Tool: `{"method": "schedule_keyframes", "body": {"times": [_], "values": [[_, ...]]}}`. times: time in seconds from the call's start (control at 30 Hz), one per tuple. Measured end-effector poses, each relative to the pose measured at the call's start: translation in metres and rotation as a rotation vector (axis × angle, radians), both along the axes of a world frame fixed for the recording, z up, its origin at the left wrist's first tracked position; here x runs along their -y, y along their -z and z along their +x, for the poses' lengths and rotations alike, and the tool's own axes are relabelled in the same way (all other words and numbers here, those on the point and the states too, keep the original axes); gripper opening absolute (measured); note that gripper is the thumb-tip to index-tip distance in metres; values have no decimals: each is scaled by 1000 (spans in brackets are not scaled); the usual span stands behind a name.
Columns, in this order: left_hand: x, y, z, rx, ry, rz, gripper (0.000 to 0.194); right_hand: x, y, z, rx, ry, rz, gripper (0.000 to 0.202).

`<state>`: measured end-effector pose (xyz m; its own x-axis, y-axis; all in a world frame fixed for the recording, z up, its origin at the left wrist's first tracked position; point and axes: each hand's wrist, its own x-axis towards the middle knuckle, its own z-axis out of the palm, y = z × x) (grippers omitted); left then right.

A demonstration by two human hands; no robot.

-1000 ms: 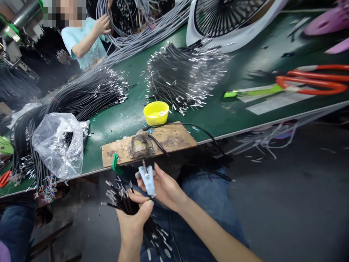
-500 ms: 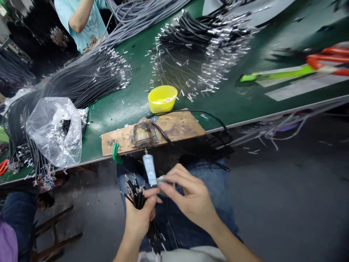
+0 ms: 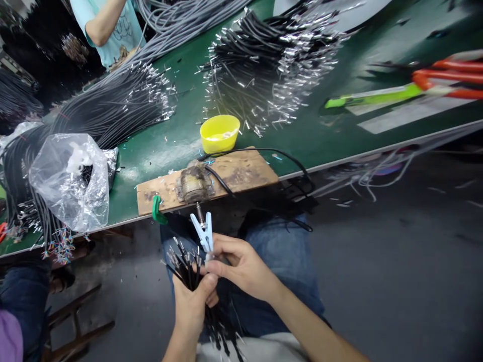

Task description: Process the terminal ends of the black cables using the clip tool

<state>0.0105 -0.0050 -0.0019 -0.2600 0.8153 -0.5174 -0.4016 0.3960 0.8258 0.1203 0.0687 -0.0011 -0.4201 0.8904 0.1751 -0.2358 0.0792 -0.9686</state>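
A bundle of short black cables (image 3: pixel 187 269) with bare silvery ends is gripped in my left hand (image 3: pixel 192 306), its tails hanging over my lap. My right hand (image 3: pixel 241 264) is closed in a pinch beside the left thumb, at the lower end of a light blue clothespin (image 3: pixel 204 233). Something small and pale shows at those fingertips; I cannot make out what it is. The clothespin sits at the end of a metal shaft (image 3: pixel 199 213) coming from a small motor (image 3: pixel 195 182). That motor is fixed on a wooden board (image 3: pixel 249 171) at the table edge.
A yellow bowl (image 3: pixel 220 133) stands behind the board, and a green clamp (image 3: pixel 158 210) grips its left end. Heaps of cables (image 3: pixel 260 65), a plastic bag (image 3: pixel 71 181) and orange-handled pliers (image 3: pixel 445 75) lie on the green table (image 3: pixel 320 146). Another person (image 3: pixel 109 30) is across it.
My right hand has moved slightly left and in towards the clothespin's lower end. The clothespin has turned, so its two spread legs now show. My left hand keeps the bundle.
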Motion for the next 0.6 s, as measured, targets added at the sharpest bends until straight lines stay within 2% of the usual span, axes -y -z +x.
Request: {"method": "schedule_keyframes", "body": {"times": [0.1, 0.23, 0.3, 0.37, 0.5, 0.6], "values": [[-1, 1, -2, -15, -42, 19, 43, 1, -2, -1, 40, 79, 137, 23], [-4, 4, 0, 28, -17, 22, 38, 8, -4, -8, 157, 413, 391, 27], [-4, 5, 1, 69, 2, 32, 40, 11, -3, -11, 154, 492, 447, 25], [-3, 6, 1, 106, 29, 42, 43, 10, -1, -9, 84, 409, 414, 23], [-3, 1, -2, 153, 79, 45, 42, 3, 3, -1, -62, 45, 189, 33], [-4, -2, -3, 153, 91, 32, 41, -1, 2, 3, -129, -19, 52, 32]]}}
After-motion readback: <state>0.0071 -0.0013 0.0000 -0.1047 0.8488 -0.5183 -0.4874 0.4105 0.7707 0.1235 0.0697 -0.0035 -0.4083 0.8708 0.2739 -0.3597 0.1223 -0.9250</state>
